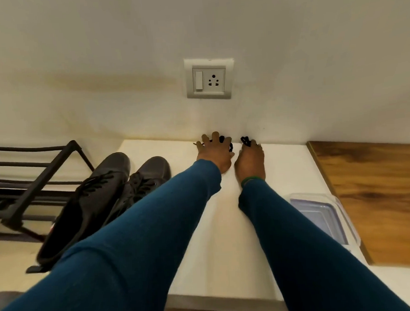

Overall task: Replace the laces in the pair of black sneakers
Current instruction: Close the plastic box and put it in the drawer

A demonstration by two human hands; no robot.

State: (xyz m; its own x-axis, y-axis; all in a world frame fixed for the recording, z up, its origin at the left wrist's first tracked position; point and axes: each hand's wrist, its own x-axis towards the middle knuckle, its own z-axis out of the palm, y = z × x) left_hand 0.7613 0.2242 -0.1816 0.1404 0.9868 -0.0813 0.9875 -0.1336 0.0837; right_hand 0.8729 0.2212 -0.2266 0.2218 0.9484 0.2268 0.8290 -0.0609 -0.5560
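Head: laces (245, 140) under left fingers (215, 137), pinched in right fingers (253, 143).

plain off-white wall (98, 42) fills upper half, faint brownish smear (110, 80) across it; grey switch-and-socket plate (209, 79) set in wall above white table (217, 238); table butts against wall; wood-grain surface (379, 193) adjoins table on right; clear plastic box (321, 215) at table's right edge; black metal rack (34, 178) on left, against wall; warm, dim light
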